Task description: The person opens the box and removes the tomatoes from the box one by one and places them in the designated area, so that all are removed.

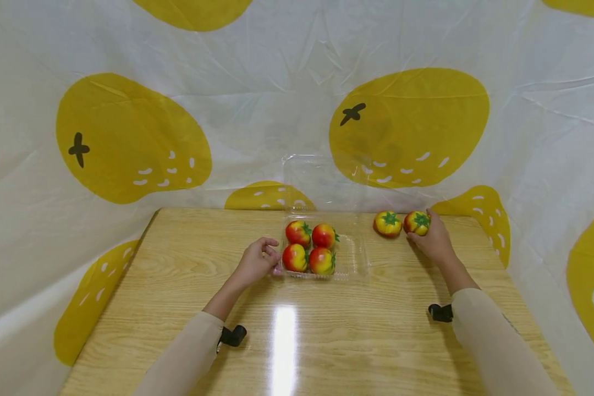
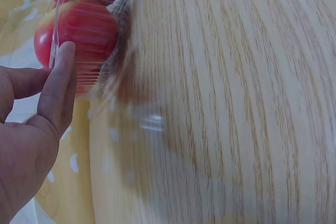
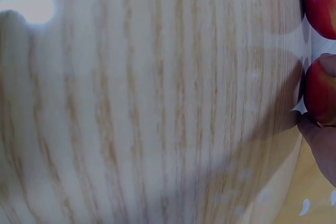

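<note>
A clear plastic clamshell box [image 1: 352, 256] lies with its lid [image 1: 326, 179] raised at the back. In its left part sit several red-and-yellow tomatoes [image 1: 295, 257] with green tops. My left hand [image 1: 255, 263] pinches the box's left edge between thumb and fingers; the left wrist view shows the fingertips [image 2: 64, 56] on the plastic, beside a tomato [image 2: 84, 27]. Off to the right, my right hand [image 1: 434, 242] grips a tomato [image 1: 416, 223] at the table's far edge, thumb and fingers on its sides. Another tomato [image 1: 388, 224] stands just left of it.
The wooden table [image 1: 198, 236] ends at a white cloth [image 1: 257, 121] printed with big yellow fruit, which hangs behind and at both sides. The open lid leans near this cloth. A bright light reflection [image 1: 284, 346] shows on the table's front part.
</note>
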Tool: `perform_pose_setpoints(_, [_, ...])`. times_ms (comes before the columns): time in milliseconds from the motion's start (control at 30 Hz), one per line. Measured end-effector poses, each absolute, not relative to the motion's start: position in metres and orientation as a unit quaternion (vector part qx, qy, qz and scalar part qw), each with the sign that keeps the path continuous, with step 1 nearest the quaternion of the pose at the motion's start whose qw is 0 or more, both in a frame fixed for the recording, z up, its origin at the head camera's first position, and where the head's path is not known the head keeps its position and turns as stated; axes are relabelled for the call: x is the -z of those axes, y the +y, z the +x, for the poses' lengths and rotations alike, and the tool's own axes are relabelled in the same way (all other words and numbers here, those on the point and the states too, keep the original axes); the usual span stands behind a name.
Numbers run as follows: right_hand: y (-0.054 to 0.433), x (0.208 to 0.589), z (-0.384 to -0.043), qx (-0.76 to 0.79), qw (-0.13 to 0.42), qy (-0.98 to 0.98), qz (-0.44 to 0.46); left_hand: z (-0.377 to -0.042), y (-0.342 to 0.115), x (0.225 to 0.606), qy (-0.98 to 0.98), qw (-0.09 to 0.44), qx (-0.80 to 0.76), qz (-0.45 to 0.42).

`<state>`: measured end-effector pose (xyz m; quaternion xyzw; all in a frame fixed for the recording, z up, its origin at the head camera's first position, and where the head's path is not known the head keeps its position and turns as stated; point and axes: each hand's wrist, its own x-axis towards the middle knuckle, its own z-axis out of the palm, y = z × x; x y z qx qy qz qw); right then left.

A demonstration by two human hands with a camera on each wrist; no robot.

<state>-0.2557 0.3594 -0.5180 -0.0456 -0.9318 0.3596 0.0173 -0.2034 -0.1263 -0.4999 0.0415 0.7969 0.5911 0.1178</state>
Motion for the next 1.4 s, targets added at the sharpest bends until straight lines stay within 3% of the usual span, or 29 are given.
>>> perform_pose_setpoints(700, [0.363, 0.517, -0.253, -0.366, 0.013, -0.929, -0.047, -0.204, -0.125, 0.499, 0.799, 0.126, -0.587, 0.039])
perform_pose_setpoints(1400, [0.363, 0.496, -0.224, -0.369, 0.07, -0.927, -0.02, -0.203, -0.128, 0.498, 0.808, 0.12, -0.575, 0.048])
